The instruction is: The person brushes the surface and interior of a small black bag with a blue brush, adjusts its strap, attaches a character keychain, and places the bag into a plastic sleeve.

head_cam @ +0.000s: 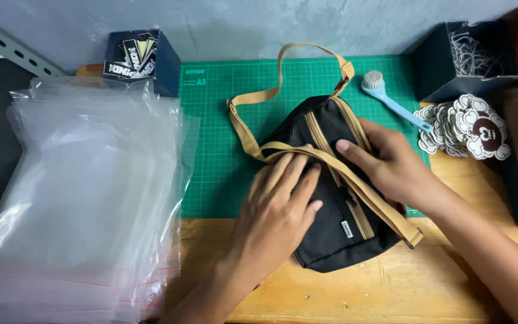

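A black pouch bag (331,237) with tan zippers and a tan strap (253,99) lies on a green cutting mat (217,168). My left hand (277,210) lies flat on the bag's mesh front, fingers spread, pressing on it and touching the strap across it. My right hand (391,162) rests on the bag's right side, with the thumb on the tan strap near the zipper. The strap loops up over the mat behind the bag.
A thick stack of clear zip plastic bags (85,198) lies at the left. A dark box of stickers (142,60) stands at the back left. A light blue brush (391,102), a pile of round stickers (466,129) and a dark open box (463,57) are at the right. The wooden table (385,288) shows in front.
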